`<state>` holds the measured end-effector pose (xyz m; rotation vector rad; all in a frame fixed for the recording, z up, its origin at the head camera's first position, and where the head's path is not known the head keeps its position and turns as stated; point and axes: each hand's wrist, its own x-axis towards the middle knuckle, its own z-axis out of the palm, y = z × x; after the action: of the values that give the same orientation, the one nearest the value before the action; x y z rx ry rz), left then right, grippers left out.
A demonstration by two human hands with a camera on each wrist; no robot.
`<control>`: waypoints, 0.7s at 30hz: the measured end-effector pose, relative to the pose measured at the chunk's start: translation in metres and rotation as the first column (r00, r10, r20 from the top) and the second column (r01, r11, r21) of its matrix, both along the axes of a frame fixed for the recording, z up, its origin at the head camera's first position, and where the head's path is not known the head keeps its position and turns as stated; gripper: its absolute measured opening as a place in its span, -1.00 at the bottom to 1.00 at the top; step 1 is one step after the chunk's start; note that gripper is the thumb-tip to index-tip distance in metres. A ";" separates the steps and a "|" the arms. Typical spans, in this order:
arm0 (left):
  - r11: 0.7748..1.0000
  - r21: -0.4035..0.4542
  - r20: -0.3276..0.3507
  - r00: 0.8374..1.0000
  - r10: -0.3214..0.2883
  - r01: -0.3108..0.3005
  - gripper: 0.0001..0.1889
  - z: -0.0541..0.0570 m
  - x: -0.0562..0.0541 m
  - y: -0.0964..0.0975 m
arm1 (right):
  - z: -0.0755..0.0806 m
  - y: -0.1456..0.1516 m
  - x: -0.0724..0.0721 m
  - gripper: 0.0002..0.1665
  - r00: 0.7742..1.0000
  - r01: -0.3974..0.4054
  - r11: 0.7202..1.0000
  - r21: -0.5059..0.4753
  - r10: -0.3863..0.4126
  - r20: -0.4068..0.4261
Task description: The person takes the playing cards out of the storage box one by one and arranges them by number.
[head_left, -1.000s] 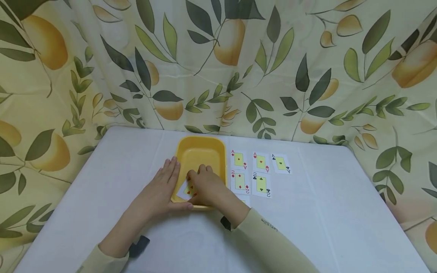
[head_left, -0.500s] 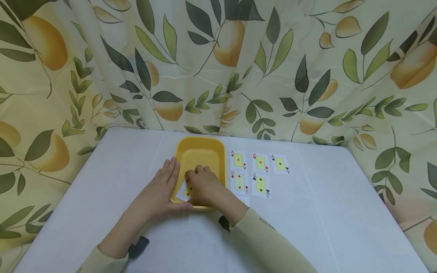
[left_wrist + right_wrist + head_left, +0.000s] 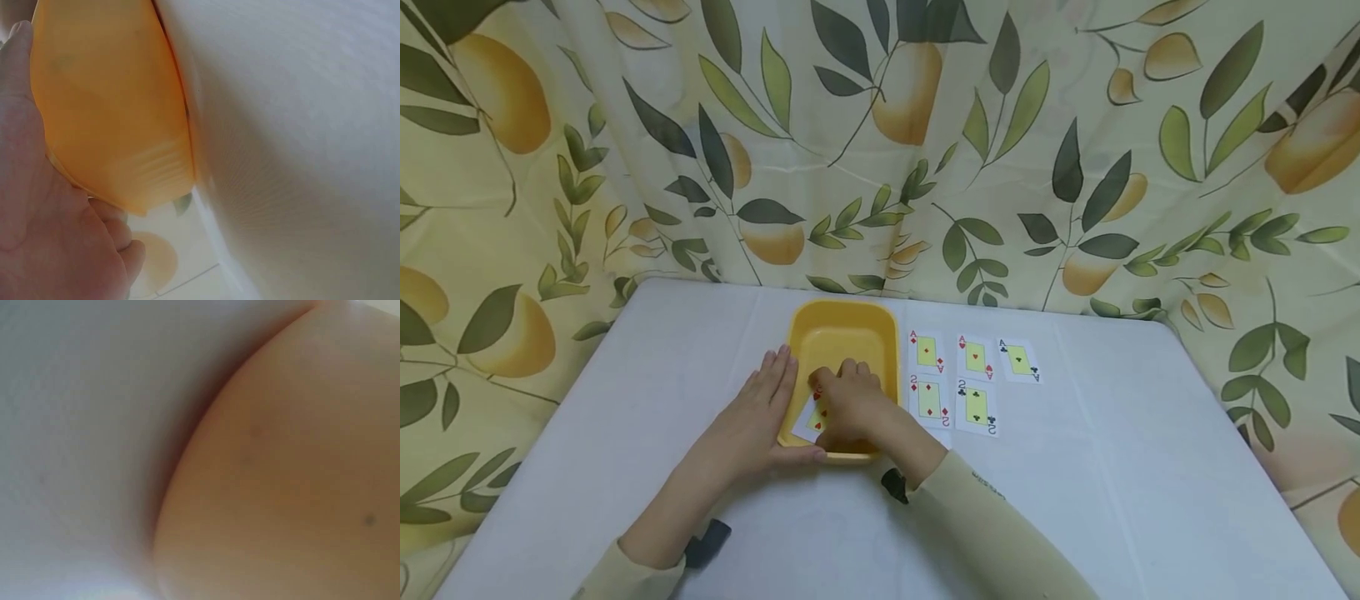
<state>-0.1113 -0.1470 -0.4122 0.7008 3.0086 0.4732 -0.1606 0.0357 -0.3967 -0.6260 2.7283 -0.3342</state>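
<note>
In the head view a yellow plastic tray (image 3: 844,310) stands on the white table. My left hand (image 3: 745,421) rests along its left rim with the fingers straight and the thumb at the near corner; the left wrist view shows the tray's outer wall (image 3: 112,106) beside that palm. My right hand (image 3: 857,408) reaches inside the tray, its curled fingers and thumb on a playing card (image 3: 807,421) with red hearts. The hand covers much of this card, so its value and any cards under it are hidden. The right wrist view is a blurred close-up of a yellowish curved surface.
Right of the tray lie an ace of diamonds (image 3: 927,351), an ace of hearts (image 3: 975,357) and an ace of clubs (image 3: 1019,361). Below these are a two of diamonds (image 3: 929,400) and a two of clubs (image 3: 976,407). A patterned curtain (image 3: 865,167) hangs behind the table.
Both hands stay almost in place. My right hand makes only slight shifts over the card in the tray, and the tray has not moved.
</note>
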 end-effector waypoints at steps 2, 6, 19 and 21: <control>1.000 0.001 0.002 1.000 0.000 0.000 0.41 0.000 0.000 0.000 | 0.000 0.001 0.000 0.08 1.000 -0.001 1.000 0.002 0.001 -0.002; 1.000 0.003 0.007 1.000 -0.001 0.001 0.42 0.000 0.000 0.001 | -0.003 0.003 0.001 0.13 1.000 -0.013 1.000 -0.007 0.013 -0.016; 1.000 0.012 0.019 1.000 0.022 -0.023 0.40 0.001 0.001 0.001 | 0.008 0.014 0.007 0.24 0.971 -0.141 0.987 0.077 0.153 -0.184; 1.000 0.016 0.017 1.000 0.024 -0.024 0.40 0.001 0.001 0.001 | 0.012 0.016 0.007 0.23 0.967 -0.143 0.988 0.062 0.153 -0.202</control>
<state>-0.1104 -0.1460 -0.4109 0.6587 3.0038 0.5029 -0.1536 0.0520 -0.3851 -0.8915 2.8515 -0.1770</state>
